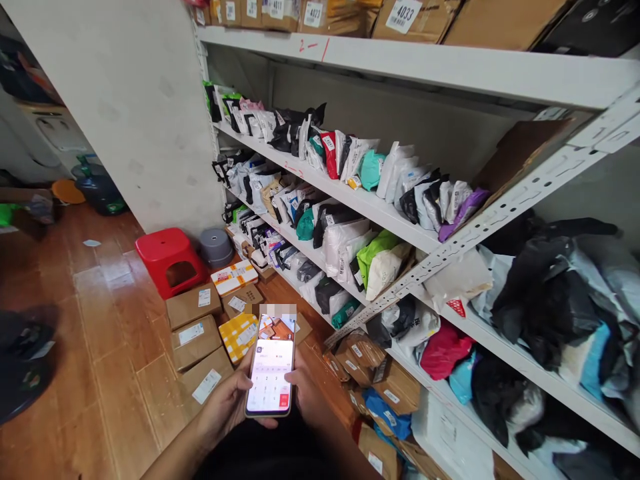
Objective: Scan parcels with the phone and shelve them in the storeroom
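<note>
One phone (271, 373) sits low in the middle of the view, upright with its lit screen facing the person, so the number pad on it can be read and tapped. Both hands carry it. The left hand (227, 403) wraps the left edge, its grip pinching the phone between thumb and fingers. The right hand (305, 393) closes on the right edge from behind; its thumb lies at the screen's side, probably free to press keys.

Just beyond the phone, on the wooden floor (115, 373), lie about seven cardboard boxes (194, 341), two of them in yellow patterned wrap, set flat with labels up, likely for scanning. One red stool (170, 260) and one grey pot (216, 247) stand behind them. To the right, white shelves (350, 197) hold soft parcels (350, 247), too many to count, stood on edge in rows.
</note>
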### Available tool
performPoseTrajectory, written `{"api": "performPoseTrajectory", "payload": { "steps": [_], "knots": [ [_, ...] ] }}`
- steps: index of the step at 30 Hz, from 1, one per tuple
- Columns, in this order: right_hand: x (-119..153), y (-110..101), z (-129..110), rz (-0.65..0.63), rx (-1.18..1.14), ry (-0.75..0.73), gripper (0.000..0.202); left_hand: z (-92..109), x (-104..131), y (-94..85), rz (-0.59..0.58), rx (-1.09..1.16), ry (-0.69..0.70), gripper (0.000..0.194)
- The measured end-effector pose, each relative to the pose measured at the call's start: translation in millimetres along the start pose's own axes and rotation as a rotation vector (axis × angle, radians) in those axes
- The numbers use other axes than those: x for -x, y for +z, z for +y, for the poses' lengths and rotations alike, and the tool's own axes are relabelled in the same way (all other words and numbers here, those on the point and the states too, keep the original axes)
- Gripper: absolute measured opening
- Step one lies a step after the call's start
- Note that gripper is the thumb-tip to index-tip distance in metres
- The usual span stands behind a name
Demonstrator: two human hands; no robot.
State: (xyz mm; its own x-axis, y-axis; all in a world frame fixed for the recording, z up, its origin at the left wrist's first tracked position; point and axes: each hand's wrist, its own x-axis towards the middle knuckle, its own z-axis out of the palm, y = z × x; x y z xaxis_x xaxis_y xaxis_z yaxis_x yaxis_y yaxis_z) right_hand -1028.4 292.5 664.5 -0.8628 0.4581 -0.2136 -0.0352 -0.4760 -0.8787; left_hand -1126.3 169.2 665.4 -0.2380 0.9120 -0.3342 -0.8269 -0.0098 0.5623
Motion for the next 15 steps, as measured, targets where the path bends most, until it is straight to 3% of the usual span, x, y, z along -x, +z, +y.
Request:
{"api": "performPoseTrajectory", "payload": {
  "steps": [4, 9, 15],
  "knots": [
    [-5, 2, -2, 0.069, 0.043, 0.017, 0.039, -1, -4, -13.8, -0.062, -0.005, -0.002, 0.097],
    [-11, 8, -6, 0.126, 0.104, 0.025, 0.021, 1, -5, -23.9, -0.055, -0.048, 0.003, 0.095],
    [-15, 10, -2, 0.094, 0.124, 0.002, 0.027, 3, -1, -22.5, 0.054, -0.032, 0.028, 0.089]
  ]
}}
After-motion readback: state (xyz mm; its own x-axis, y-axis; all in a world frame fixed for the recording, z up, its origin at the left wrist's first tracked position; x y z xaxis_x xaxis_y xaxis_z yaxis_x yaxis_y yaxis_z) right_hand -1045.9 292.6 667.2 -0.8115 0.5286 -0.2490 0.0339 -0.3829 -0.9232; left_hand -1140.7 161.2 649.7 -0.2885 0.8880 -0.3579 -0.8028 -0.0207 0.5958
